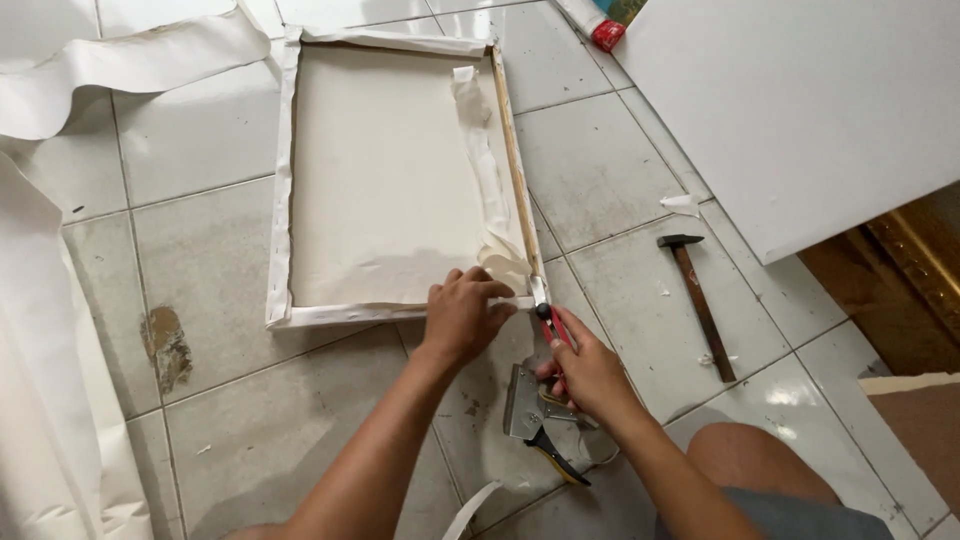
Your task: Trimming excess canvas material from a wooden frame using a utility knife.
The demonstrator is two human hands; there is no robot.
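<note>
A stretched canvas frame (390,175) lay face down on the tiled floor (200,400), its wooden stretcher bars wrapped in folded white canvas, with a loose strip of canvas (480,150) trailing along the right bar. The left hand (462,315) pressed flat on the frame's near right corner, fingers spread over the folded fabric. Just beside it, the right hand (585,370) was closed around a red-handled utility knife (552,325), whose tip met that same corner. A metal staple gun (530,410) lay on the tiles directly under the right hand. A hammer (697,300) with a wooden handle lay further right, well apart from the hands. A large white board (800,110) covered the upper right, and rolled white canvas sheeting (50,300) ran along the left edge.
</note>
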